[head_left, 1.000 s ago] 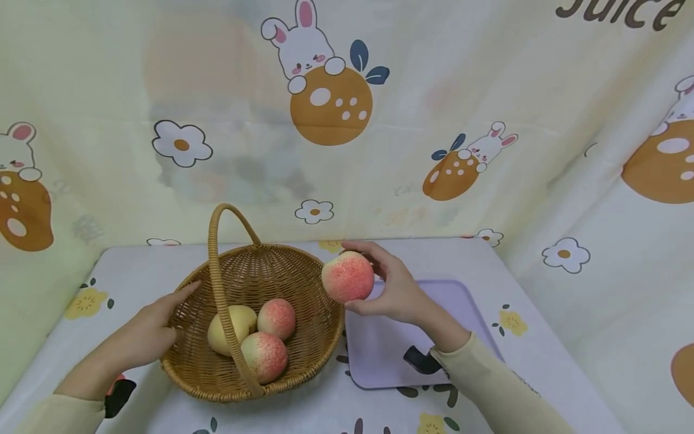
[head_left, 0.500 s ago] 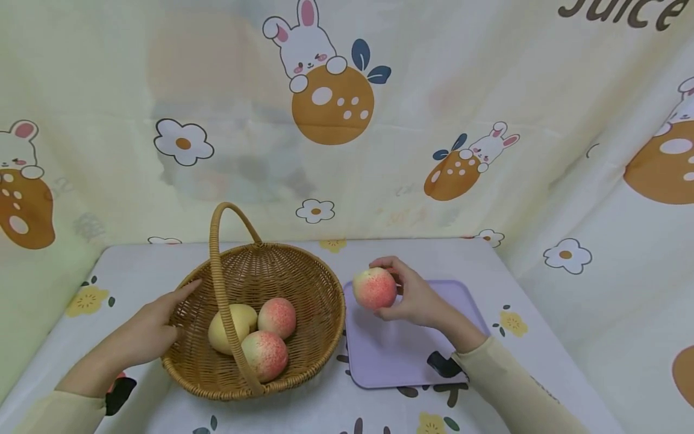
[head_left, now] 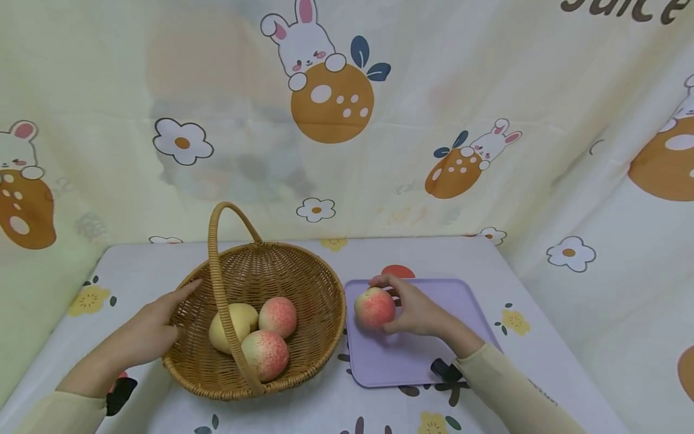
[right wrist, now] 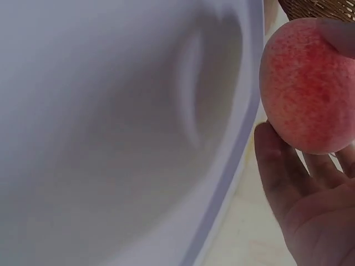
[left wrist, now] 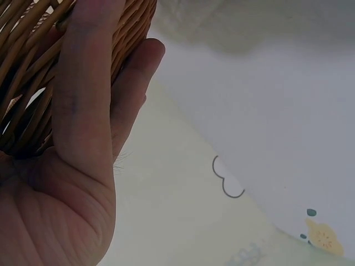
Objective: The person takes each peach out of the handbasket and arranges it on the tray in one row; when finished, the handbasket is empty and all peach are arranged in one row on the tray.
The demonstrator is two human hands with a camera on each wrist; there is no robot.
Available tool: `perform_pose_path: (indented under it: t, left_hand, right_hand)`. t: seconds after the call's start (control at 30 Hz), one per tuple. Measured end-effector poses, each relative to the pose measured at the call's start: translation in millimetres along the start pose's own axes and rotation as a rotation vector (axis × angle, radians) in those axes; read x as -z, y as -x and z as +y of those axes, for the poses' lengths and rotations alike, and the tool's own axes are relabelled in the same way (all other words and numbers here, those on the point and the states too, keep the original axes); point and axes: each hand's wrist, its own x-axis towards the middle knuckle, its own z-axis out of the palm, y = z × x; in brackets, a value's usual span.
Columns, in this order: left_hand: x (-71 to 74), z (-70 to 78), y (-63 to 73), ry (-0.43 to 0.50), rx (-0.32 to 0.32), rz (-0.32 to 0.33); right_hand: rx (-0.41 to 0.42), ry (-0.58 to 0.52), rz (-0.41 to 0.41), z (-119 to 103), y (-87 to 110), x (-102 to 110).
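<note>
My right hand [head_left: 414, 308] holds a red and cream peach [head_left: 374, 307] between thumb and fingers, low over the left part of a lilac tray [head_left: 390, 367]. The right wrist view shows the same peach [right wrist: 308, 86] from close by, with fingertips right against its skin. At the left, my left hand [head_left: 147, 328] grips the rim of a round wicker basket [head_left: 303, 271] with a tall arched handle. Its fingers [left wrist: 83, 94] lie along the woven wall. Inside the basket are two red-speckled peaches [head_left: 265, 355] and a yellow, peach-shaped fruit [head_left: 233, 327], partly behind the handle.
Basket and tray stand side by side on a table with a white flowered cloth [head_left: 309, 416]. A curtain printed with rabbits [head_left: 244, 181] hangs close behind the table and along its right side. The basket's handle [head_left: 215, 265] rises above the rim.
The right hand has carried its peach rightward and down from the basket's right rim to low over the tray. My left hand and the basket have stayed in place.
</note>
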Motion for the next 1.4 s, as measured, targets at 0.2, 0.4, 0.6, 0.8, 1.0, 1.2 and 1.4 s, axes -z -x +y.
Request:
perform_pose_path:
  t: [0.2,0.4,0.6,0.8,1.0,1.2,1.4]
  left_hand:
    - [-0.9,-1.2,0.9,0.005,0.008,0.003]
    - [-1.5,-2.2,1.0,0.009,0.004,0.006]
    - [-1.4,-2.1,1.5,0.014,0.009,0.003]
    - [-1.9,-1.8,2.5,0.027,0.013,0.006]
    - [-2.3,-1.6,2.8,0.032,0.001,0.016]
    - [-2.2,-2.6,2.3,0.032,0.002,0.017]
    - [-2.3,-2.7,-0.2,0.029,0.008,0.007]
  right_hand:
    - [-0.015,0.084,0.0,-3,0.8,4]
    - [-0.031,0.22,-0.044,-3,1.5,1]
    - [-0.057,0.316,-0.025,-5,-1.9,-8]
    - [-0.007,0.271,-0.033,-7,-4.9,-10]
    - [-0.021,0.29,-0.067,-8,-5.2,-11]
    - [-0.041,0.345,-0.081,-13,-7.0,-12]
    - [0.066,0.125,0.02,-39,-13.5,-3]
